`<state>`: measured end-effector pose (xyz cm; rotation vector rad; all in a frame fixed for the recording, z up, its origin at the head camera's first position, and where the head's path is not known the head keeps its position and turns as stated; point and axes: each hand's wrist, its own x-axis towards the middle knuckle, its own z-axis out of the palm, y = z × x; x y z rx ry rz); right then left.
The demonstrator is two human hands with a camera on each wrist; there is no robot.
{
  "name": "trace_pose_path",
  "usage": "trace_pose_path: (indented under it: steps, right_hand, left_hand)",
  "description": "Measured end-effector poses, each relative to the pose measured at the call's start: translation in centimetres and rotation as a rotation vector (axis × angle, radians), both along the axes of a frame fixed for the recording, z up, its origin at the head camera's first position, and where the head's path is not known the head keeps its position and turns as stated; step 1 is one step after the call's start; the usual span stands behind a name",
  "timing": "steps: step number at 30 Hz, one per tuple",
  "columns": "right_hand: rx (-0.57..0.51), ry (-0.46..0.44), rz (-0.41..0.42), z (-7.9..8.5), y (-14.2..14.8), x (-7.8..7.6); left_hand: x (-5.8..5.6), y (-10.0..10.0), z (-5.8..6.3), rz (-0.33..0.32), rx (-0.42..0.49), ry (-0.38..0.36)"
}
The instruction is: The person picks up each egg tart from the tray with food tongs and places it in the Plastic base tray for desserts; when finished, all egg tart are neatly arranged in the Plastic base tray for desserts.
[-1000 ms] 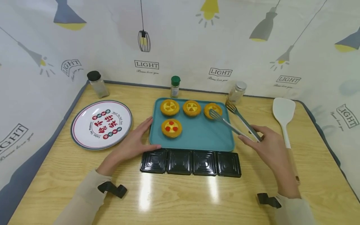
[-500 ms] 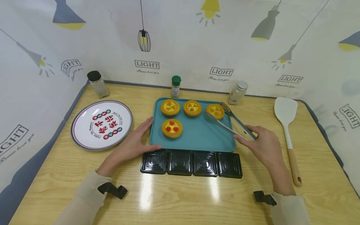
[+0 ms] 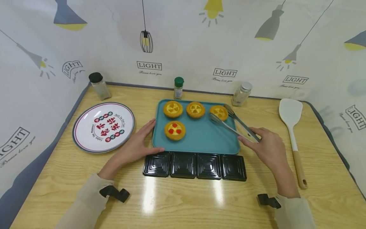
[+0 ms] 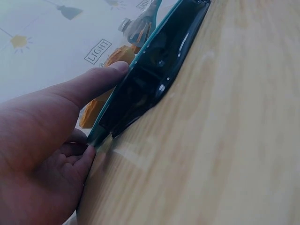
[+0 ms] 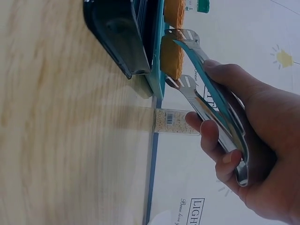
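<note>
My right hand [image 3: 267,148] grips metal tongs [image 3: 243,127]; their two tips stand on either side of the rightmost egg tart [image 3: 219,112] on a teal tray [image 3: 206,140]. In the right wrist view, the slotted tips of the tongs [image 5: 208,93] flank that tart [image 5: 172,57]. My left hand [image 3: 134,144] rests at the tray's near left corner, thumb on the front rim and fingers along the left side. Two more tarts with orange pieces [image 3: 172,109] sit in the back row. A tart with red pieces [image 3: 175,130] lies in front of them.
Several square black plastic trays [image 3: 183,164] line the teal tray's front. A round white plate [image 3: 85,127] lies left. Behind stand a black-capped jar [image 3: 100,86], a green-capped bottle [image 3: 178,88] and a silver-capped jar [image 3: 241,94]. A white spatula [image 3: 291,127] lies right.
My right hand has shifted slightly left, and the tongs have come from over the rightmost tart to either side of it. The tart now sits slightly farther right. My left hand has stayed put.
</note>
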<state>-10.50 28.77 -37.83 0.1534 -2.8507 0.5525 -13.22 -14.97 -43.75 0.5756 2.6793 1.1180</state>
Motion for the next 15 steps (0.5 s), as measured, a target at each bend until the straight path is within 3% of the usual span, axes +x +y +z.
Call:
trace_pose_path:
  steps: [10, 15]
  right_hand:
    - [-0.072, -0.008, -0.001, 0.6, 0.2, 0.2]
    - [-0.111, 0.018, 0.04, 1.4, -0.2, 0.7]
  left_hand:
    - [0.0, -0.1, -0.3, 0.003, -0.005, 0.01]
    - [-0.2, -0.2, -0.2, 0.01, 0.035, -0.002]
